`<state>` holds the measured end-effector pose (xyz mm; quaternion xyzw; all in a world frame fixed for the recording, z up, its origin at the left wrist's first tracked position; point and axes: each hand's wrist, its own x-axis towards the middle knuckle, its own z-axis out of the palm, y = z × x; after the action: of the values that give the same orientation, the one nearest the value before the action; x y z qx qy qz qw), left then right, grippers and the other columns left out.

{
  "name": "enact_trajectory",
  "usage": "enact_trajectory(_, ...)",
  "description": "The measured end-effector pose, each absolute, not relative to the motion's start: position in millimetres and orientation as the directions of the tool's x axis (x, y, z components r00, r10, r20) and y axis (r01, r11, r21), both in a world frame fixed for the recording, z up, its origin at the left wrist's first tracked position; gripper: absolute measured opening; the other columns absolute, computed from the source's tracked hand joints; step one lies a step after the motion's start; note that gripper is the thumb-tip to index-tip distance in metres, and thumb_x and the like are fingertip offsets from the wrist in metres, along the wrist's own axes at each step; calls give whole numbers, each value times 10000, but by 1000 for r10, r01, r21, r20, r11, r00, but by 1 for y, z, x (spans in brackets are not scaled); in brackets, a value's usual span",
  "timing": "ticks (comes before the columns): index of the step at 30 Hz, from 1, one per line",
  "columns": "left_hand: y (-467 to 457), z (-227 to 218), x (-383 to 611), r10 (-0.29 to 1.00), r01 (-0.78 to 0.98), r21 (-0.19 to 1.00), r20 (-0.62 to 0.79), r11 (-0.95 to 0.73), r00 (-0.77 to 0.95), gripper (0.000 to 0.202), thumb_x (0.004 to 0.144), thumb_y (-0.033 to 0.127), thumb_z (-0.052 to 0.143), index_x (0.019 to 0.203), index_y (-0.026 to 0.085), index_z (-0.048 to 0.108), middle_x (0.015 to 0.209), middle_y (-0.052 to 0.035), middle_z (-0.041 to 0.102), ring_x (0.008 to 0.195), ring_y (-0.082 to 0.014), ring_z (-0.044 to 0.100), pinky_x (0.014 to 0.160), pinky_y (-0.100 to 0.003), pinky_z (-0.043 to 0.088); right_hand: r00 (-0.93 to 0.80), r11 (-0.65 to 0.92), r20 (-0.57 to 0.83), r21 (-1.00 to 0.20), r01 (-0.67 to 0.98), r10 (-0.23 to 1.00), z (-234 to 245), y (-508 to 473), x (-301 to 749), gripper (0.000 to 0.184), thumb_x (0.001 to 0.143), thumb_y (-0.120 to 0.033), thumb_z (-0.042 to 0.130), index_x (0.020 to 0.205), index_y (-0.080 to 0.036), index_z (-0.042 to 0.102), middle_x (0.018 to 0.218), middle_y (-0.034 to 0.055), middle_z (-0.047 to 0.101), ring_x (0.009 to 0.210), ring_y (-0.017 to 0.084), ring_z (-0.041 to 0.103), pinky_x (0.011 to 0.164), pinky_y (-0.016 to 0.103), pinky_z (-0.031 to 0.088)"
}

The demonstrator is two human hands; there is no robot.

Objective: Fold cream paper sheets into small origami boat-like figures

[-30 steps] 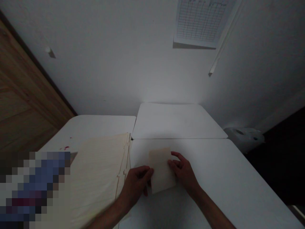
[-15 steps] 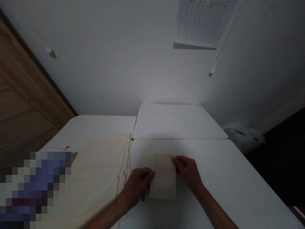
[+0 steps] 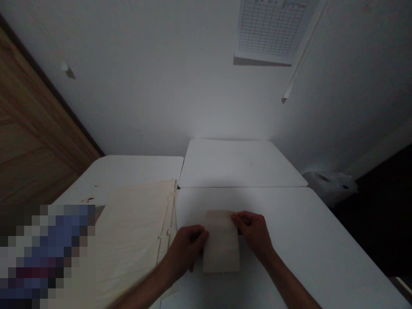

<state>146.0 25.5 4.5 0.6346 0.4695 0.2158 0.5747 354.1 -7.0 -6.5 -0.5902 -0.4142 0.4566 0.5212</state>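
A small folded cream cloth point(image 3: 221, 242) lies on the white table point(image 3: 305, 240) in front of me. My left hand point(image 3: 186, 251) grips its left edge, fingers curled on the cloth. At the cloth's upper right edge my right hand point(image 3: 254, 234) pinches it with bent fingers. A stack of larger cream cloths point(image 3: 135, 231) lies just left of my left hand.
Two more white tabletops point(image 3: 238, 163) butt against the near one and reach the white wall. A paper chart point(image 3: 272, 30) hangs on the wall. A wooden door point(image 3: 28, 128) stands at left, a white bag point(image 3: 330, 186) at right. A blurred patch covers the lower left.
The cloth piece has been turned from tilted to square and pulled slightly toward me. My right hand went from spread fingers beside it to pinching its upper right edge.
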Motion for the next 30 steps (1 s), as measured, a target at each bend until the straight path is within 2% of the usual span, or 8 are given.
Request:
enact_trajectory(5, 34, 8, 145, 905, 421, 904, -243, 80, 350, 397, 836, 502, 487, 762, 151, 658, 509, 34, 528, 334, -100, 418, 277, -195, 321, 199, -106, -92, -993, 59, 976, -6, -7, 348, 363, 764, -502, 661, 814, -149, 731, 746, 67, 729, 650, 207, 675, 542, 265, 516)
enact_trajectory(9, 40, 7, 143, 922, 541, 828, -81, -149, 377, 318, 861, 397, 491, 729, 178, 680, 587, 2, 626, 487, -153, 575, 462, -239, 458, 220, -54, -2, -971, 233, 975, -7, -6, 345, 292, 804, -446, 627, 798, -174, 733, 743, 54, 730, 671, 213, 682, 582, 278, 521)
enact_trajectory(13, 39, -1, 141, 878, 688, 557, 194, -466, 437, 155, 859, 224, 506, 874, 191, 657, 775, -36, 686, 713, -194, 649, 657, -293, 512, 217, 16, 139, -872, 489, 966, -8, -5, 345, 222, 840, -363, 588, 806, -207, 742, 755, 35, 735, 687, 206, 684, 649, 289, 515)
enact_trajectory(16, 36, -10, 140, 674, 618, 273, 362, -737, 644, 190, 894, 172, 461, 962, 191, 637, 1063, -93, 670, 991, -250, 615, 794, -375, 522, 185, 38, 177, -814, 580, 967, -9, -5, 345, 214, 858, -334, 566, 806, -220, 739, 738, 22, 732, 657, 192, 676, 627, 274, 497)
enact_trajectory(19, 36, -17, 140, 537, 525, 139, 355, -839, 765, 240, 910, 169, 460, 1105, 180, 599, 1251, -108, 594, 1134, -284, 551, 904, -454, 491, 155, 62, 214, -754, 654, 964, -9, -4, 345, 194, 865, -311, 569, 810, -230, 736, 734, 13, 726, 640, 177, 660, 628, 269, 482)
enact_trajectory(25, 37, -13, 139, 534, 526, 107, 261, -844, 804, 251, 907, 179, 495, 1139, 148, 584, 1277, -125, 578, 1151, -287, 551, 915, -456, 492, 128, 85, 285, -630, 772, 950, -12, -3, 345, 141, 864, -277, 592, 801, -220, 705, 774, 20, 702, 675, 171, 640, 685, 281, 489)
enact_trajectory(28, 36, -11, 139, 536, 531, 93, 253, -842, 805, 254, 908, 185, 493, 1142, 141, 583, 1278, -134, 577, 1152, -293, 551, 907, -468, 493, 96, 126, 356, -552, 824, 930, -16, -3, 348, 141, 857, -232, 601, 977, -200, 670, 905, 52, 691, 794, 191, 645, 739, 295, 502)
enact_trajectory(30, 36, -10, 139, 535, 532, 85, 253, -842, 806, 251, 917, 196, 477, 1140, 151, 585, 1278, -129, 578, 1148, -289, 555, 907, -464, 492, -16, 226, 400, -485, 845, 916, -20, -2, 352, 194, 873, -178, 566, 1048, -198, 647, 972, 61, 688, 867, 194, 641, 780, 298, 504)
